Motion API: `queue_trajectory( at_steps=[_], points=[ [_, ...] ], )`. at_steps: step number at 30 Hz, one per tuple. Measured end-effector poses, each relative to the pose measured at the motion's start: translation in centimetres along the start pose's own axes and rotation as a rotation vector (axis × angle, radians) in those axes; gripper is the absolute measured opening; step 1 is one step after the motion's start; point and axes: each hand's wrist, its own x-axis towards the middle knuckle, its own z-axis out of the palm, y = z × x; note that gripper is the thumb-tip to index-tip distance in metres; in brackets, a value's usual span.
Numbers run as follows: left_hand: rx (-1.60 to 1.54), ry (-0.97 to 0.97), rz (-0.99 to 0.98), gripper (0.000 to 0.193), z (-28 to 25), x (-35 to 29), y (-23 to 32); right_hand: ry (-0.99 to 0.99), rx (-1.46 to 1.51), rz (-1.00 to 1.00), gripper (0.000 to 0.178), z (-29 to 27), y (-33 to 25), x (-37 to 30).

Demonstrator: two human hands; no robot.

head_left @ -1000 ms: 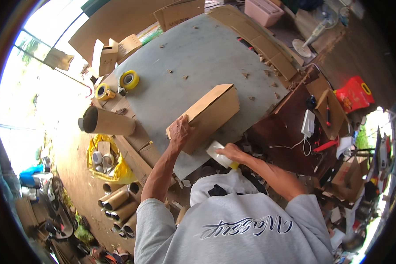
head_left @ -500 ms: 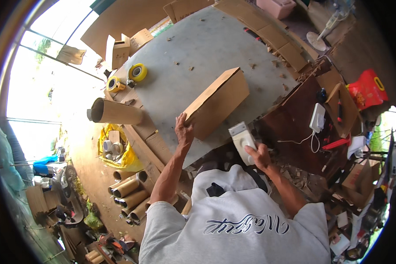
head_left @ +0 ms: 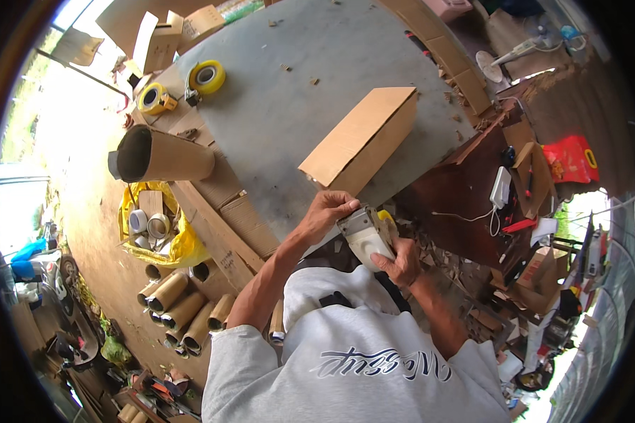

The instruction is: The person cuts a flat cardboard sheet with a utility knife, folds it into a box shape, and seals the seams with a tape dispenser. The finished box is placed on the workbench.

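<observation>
My right hand [head_left: 400,261] grips a cream handheld tape dispenser [head_left: 365,247] with a metal front plate; a bit of yellow shows at its far side. At that metal edge, the fingers of my left hand [head_left: 331,211] are pinched together, and whatever is between them is too small to make out. Just beyond my hands, a long closed cardboard box [head_left: 360,141] lies on the grey-topped table [head_left: 261,106]. Neither hand is holding the box.
Two yellow tape rolls [head_left: 208,77] sit at the table's left edge, near a wide cardboard tube [head_left: 180,156]. Below are a yellow bag [head_left: 187,247] with tape rolls and several brown tubes [head_left: 168,290]. On the right lie a white power strip [head_left: 500,187] and a red bag [head_left: 570,159].
My left hand has let go of the box and come to the tape dispenser's front edge. The box has been turned over on the table. My right hand has brought the dispenser closer to me.
</observation>
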Motion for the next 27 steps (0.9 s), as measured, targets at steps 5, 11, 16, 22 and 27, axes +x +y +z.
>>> queue_trajectory(
  at_steps=[5,11,16,22,27],
  points=[
    [-0.228,0.076,-0.177,0.024,-4.2,-2.8,-2.5,-0.02,0.154,0.223,0.055,5.3,-1.1,-0.2],
    [-0.051,0.108,-0.152,0.017,-11.0,-3.0,-5.4,-0.074,0.091,0.375,0.062,9.9,-2.1,3.1],
    [0.164,0.245,0.084,0.019,-16.9,0.5,-4.4,-0.062,0.066,0.43,0.061,12.7,-2.6,7.2],
    [0.262,0.265,0.216,0.022,-21.8,7.3,-0.8,0.026,-0.181,0.44,0.062,16.0,0.1,5.8],
    [0.292,0.1,0.194,0.023,-22.6,10.8,-0.7,0.154,-0.274,0.423,0.062,18.8,2.0,6.2]
  ],
)
